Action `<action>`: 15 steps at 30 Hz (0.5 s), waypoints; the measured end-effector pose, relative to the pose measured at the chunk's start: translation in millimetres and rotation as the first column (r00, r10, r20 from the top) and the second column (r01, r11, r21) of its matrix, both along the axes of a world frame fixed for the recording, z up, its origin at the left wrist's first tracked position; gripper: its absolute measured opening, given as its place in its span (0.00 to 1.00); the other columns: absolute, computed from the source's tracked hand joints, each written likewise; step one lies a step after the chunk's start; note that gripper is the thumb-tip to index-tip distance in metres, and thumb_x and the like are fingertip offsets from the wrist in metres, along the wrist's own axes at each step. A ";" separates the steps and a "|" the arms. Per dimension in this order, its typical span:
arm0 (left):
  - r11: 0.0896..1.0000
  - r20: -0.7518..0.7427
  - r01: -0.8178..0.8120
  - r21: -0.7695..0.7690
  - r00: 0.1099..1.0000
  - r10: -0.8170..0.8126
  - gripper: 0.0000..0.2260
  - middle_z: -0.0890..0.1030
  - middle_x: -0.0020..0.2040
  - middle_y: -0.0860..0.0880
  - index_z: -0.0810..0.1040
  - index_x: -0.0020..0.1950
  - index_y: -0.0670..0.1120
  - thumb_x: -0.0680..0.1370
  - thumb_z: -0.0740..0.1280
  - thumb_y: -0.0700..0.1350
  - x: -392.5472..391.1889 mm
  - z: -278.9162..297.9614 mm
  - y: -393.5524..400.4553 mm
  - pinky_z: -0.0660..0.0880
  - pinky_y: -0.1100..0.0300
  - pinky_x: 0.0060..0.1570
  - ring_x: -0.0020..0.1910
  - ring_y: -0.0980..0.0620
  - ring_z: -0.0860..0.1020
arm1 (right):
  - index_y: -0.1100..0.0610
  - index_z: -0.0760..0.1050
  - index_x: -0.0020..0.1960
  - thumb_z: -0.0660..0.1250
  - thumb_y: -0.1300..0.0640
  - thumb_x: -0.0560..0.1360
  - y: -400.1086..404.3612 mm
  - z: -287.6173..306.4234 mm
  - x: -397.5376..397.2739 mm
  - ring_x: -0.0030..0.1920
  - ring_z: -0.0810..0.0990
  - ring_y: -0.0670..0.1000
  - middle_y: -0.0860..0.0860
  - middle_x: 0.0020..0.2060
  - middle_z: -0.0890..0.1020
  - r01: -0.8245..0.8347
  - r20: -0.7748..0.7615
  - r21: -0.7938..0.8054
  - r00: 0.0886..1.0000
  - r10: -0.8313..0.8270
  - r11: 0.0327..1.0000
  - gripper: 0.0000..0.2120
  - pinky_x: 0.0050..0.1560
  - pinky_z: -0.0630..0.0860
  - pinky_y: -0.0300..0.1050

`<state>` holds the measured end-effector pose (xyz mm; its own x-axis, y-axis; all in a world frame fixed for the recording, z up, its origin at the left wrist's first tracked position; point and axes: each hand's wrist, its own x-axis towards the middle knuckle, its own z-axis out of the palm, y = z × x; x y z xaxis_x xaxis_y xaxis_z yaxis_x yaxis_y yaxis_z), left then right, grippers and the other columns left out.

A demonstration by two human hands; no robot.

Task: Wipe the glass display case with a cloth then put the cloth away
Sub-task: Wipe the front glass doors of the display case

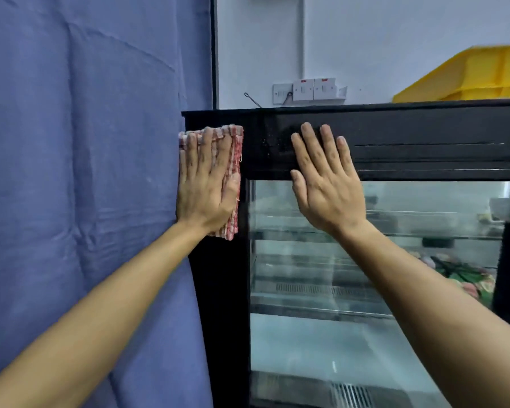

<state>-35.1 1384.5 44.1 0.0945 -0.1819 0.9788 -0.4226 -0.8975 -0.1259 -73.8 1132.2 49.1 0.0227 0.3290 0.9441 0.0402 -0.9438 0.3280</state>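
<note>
A: Far left?
B: Blue curtain (pixel 80 172), creased, hanging down the whole left side, meeting the black case edge.

A: Next along?
B: Left hand (pixel 205 184), fingers straight and close together, pointing up, palm flat on a red-and-white checked cloth (pixel 232 184). Nothing curled or pinched; just pressing. Cloth folded, pinned against the upper left corner post of the glass display case (pixel 218 290), poking out above the fingertips, along the right side of the hand and below the wrist. Left edge of the cloth level with the case's outer edge, beside the curtain.

A: And to the right of that?
B: Right hand (pixel 326 184), also flat and spread, fingers straight and slightly apart, holding nothing. Fingertips on the black top band of the case, palm over the top edge of the glass pane (pixel 321 334). Well apart from the cloth, with bare black frame between the two hands.

A: Behind the glass?
B: Shelves and a vent grille, blurred; some greenish and pink shapes at far right, too unclear to name.

A: Above the case?
B: White wall with a row of switches (pixel 306 90), near the top edge. Further right, a yellow bin (pixel 477 75) resting on the case top.
</note>
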 end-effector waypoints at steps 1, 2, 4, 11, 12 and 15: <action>1.000 0.019 -0.008 0.016 1.000 0.008 0.30 0.51 0.85 0.37 0.53 0.85 0.44 0.84 0.53 0.52 2.7 13.2 -1.1 0.37 0.45 0.82 0.84 0.35 0.47 | 0.58 0.56 0.84 0.52 0.48 0.88 -1.5 0.7 2.9 0.84 0.54 0.61 0.56 0.83 0.58 -0.003 -0.003 0.004 1.000 0.003 1.000 0.28 0.83 0.51 0.60; 1.000 0.039 -0.002 0.012 0.999 0.001 0.30 0.52 0.85 0.37 0.53 0.85 0.44 0.84 0.54 0.51 3.5 29.1 -4.0 0.36 0.46 0.81 0.83 0.34 0.48 | 0.57 0.57 0.84 0.52 0.48 0.88 -2.7 1.1 3.5 0.84 0.54 0.61 0.56 0.83 0.58 -0.011 -0.001 0.006 1.000 0.011 1.000 0.28 0.83 0.51 0.60; 1.000 0.078 -0.005 -0.024 0.997 0.007 0.30 0.53 0.85 0.38 0.54 0.85 0.44 0.84 0.56 0.49 4.7 56.5 -10.3 0.36 0.46 0.81 0.83 0.33 0.49 | 0.57 0.57 0.84 0.53 0.48 0.87 -2.2 0.6 4.1 0.84 0.54 0.60 0.56 0.83 0.58 -0.008 0.017 0.005 1.000 0.008 1.000 0.27 0.83 0.50 0.60; 1.000 -0.014 -0.025 -0.008 1.000 0.025 0.31 0.49 0.85 0.41 0.51 0.86 0.46 0.84 0.52 0.55 -1.8 -12.7 -17.0 0.42 0.41 0.82 0.84 0.37 0.46 | 0.56 0.56 0.84 0.54 0.48 0.86 10.2 -11.5 4.4 0.84 0.53 0.60 0.55 0.84 0.57 -0.021 0.033 0.101 0.999 0.018 0.995 0.29 0.83 0.49 0.59; 1.000 -0.025 -0.024 0.013 0.999 0.024 0.32 0.48 0.86 0.41 0.51 0.86 0.47 0.84 0.52 0.56 -2.0 -8.4 -15.0 0.42 0.41 0.82 0.84 0.38 0.45 | 0.56 0.56 0.85 0.55 0.47 0.86 10.1 -10.7 3.4 0.84 0.53 0.60 0.55 0.84 0.57 -0.020 0.031 0.096 0.999 0.017 0.995 0.29 0.83 0.49 0.59; 0.998 0.002 -0.049 0.039 0.999 0.049 0.31 0.49 0.86 0.42 0.51 0.86 0.48 0.85 0.51 0.58 -1.2 30.7 -15.5 0.42 0.42 0.82 0.84 0.38 0.45 | 0.56 0.56 0.85 0.55 0.47 0.87 8.6 -10.9 3.6 0.84 0.52 0.59 0.55 0.84 0.57 -0.012 0.038 0.096 0.999 0.008 0.995 0.29 0.83 0.49 0.59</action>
<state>-36.3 1369.0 74.8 0.1034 -0.2154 0.9710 -0.3784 -0.9114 -0.1619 -70.3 1140.8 38.3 -0.0162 0.2369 0.9714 0.0390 -0.9706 0.2374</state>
